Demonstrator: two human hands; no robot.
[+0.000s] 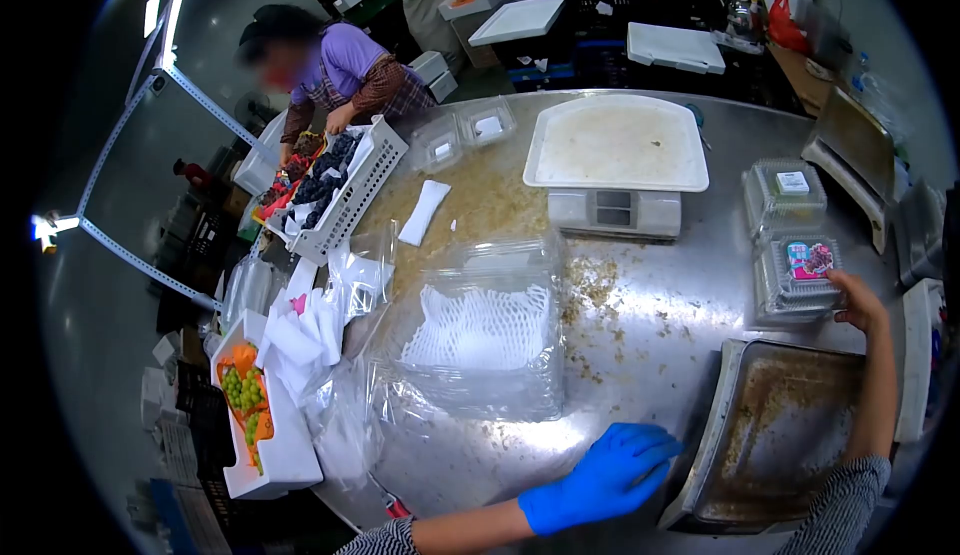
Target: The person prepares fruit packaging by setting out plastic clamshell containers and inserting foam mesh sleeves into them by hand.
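My left hand (605,477), in a blue glove, hovers over the metal table's near side, its fingers loosely extended and holding nothing. At the right, my bare right hand (860,305) touches the right edge of a clear plastic box (785,300), fingers apart. That box bears a colourful label (810,261). Just behind it stands another clear box (768,200) with a small white and green label (792,184). In the middle lies a stack of large clear trays (500,395), with white foam netting (480,327) inside.
A scale (615,213) with a white tray stands at the back. A metal-topped stand (790,425) is near the right arm. At the left are a foam box of green grapes (243,391) and a crate (350,195) of dark grapes, handled by a co-worker (350,60).
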